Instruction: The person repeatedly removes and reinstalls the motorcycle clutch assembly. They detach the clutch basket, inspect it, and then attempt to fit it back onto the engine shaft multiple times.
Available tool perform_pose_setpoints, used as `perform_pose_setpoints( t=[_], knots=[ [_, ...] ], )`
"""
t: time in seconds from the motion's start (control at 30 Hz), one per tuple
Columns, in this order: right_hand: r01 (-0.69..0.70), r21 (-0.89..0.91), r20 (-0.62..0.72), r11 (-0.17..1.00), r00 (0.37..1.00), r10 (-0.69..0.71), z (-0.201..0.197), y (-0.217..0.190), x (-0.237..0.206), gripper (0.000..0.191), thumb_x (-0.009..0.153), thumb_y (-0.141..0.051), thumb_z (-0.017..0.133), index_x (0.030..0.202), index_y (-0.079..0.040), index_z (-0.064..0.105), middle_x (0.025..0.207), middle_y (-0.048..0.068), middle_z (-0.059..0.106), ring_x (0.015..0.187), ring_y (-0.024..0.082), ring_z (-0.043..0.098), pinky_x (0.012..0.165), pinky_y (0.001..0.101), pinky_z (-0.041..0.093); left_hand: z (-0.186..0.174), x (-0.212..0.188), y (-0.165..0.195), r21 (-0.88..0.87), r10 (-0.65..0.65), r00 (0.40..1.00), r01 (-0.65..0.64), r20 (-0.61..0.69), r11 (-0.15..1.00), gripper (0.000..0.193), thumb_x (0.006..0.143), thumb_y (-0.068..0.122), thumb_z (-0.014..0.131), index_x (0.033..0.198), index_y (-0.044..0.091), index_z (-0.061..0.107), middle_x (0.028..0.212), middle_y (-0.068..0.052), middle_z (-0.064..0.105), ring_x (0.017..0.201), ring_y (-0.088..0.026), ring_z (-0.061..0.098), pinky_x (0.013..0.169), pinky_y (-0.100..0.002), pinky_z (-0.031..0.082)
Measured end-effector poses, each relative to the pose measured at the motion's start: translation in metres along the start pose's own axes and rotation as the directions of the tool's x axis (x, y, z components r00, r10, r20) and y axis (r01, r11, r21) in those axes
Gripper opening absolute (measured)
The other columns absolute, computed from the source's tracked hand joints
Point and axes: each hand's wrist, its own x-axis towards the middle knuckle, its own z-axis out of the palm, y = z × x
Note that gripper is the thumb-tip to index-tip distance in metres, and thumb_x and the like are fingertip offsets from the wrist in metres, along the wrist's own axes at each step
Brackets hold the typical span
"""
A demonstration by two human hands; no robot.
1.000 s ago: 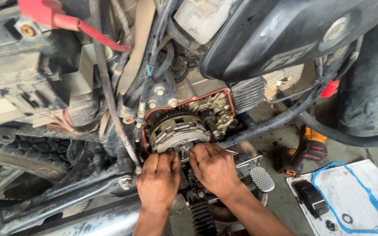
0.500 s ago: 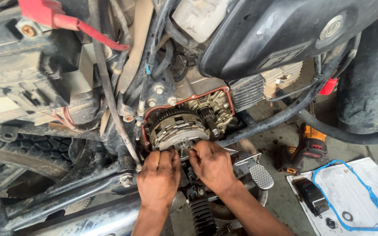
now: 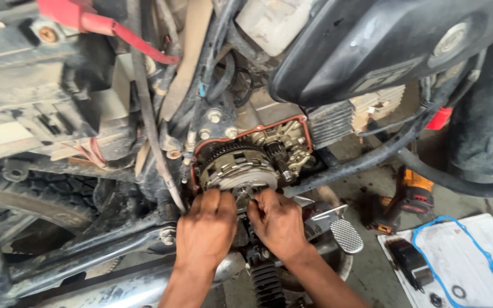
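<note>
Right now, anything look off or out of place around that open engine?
The engine side cover is off, so the clutch assembly and gears sit exposed, with both hands, left hand and right hand, at its lower edge. A blue gasket lies loose on a white sheet on the floor. No spill or breakage shows.

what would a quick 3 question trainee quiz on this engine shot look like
1. True or false: both hands are at the lower edge of the clutch assembly.
2. What lies on the white sheet at lower right? A) blue gasket B) red cable C) brake pedal
3. Which hand is nearer the ribbed foot pedal?

Key:
1. True: left hand and right hand both touch it.
2. A, the blue gasket.
3. The right hand.
</note>
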Motion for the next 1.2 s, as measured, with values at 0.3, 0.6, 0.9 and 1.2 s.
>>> perform_pose_setpoints(
  t=[0.3, 0.6, 0.9, 1.2],
  knots=[
    [0.183, -0.131, -0.003, 0.974, 0.983, -0.185, -0.014, 0.007, 0.003, 0.018, 0.083, -0.005, 0.075, 0.084, -0.006, 0.057, 0.072, 0.013, 0.065, 0.064, 0.032, 0.067, 0.06, 0.0417, 0.055, 0.01, -0.003, 0.025, -0.234, -0.368, 0.915, 0.326, -0.166, 0.916, 0.02, 0.084, 0.022, 0.077, 0.079, 0.009, 0.063, 0.08, -0.007, 0.059, 0.064, -0.025, 0.066, 0.052, -0.041, 0.059],
    [0.106, -0.131, 0.055, 0.986, 0.994, -0.099, -0.009, 0.004, 0.002, 0.018, 0.082, -0.007, 0.076, 0.082, -0.005, 0.059, 0.069, 0.014, 0.064, 0.06, 0.034, 0.065, 0.055, 0.0438, 0.053, 0.01, -0.002, 0.013, -0.093, -0.188, 0.948, 0.169, -0.257, 0.981, 0.021, 0.086, 0.019, 0.077, 0.078, 0.01, 0.06, 0.081, -0.006, 0.058, 0.067, -0.026, 0.068, 0.05, -0.041, 0.056],
    [0.042, -0.147, 0.035, 0.988, 0.999, -0.037, 0.001, 0.01, -0.002, 0.022, 0.083, -0.01, 0.078, 0.078, -0.005, 0.057, 0.064, 0.013, 0.062, 0.06, 0.036, 0.064, 0.057, 0.0472, 0.052, 0.012, -0.004, 0.005, -0.111, -0.128, 0.986, 0.116, -0.106, 0.987, 0.019, 0.088, 0.019, 0.077, 0.079, 0.011, 0.062, 0.083, -0.007, 0.057, 0.07, -0.029, 0.067, 0.056, -0.043, 0.057],
    [0.097, -0.083, -0.012, 0.992, 0.995, -0.098, -0.001, 0.007, 0.0, 0.019, 0.083, -0.007, 0.077, 0.082, -0.006, 0.058, 0.067, 0.011, 0.062, 0.063, 0.033, 0.065, 0.059, 0.044, 0.053, 0.003, 0.002, 0.009, -0.168, -0.136, 0.98, 0.111, -0.148, 0.98, 0.015, 0.083, 0.018, 0.076, 0.081, 0.013, 0.063, 0.082, -0.006, 0.057, 0.072, -0.029, 0.067, 0.058, -0.043, 0.056]
  ],
)
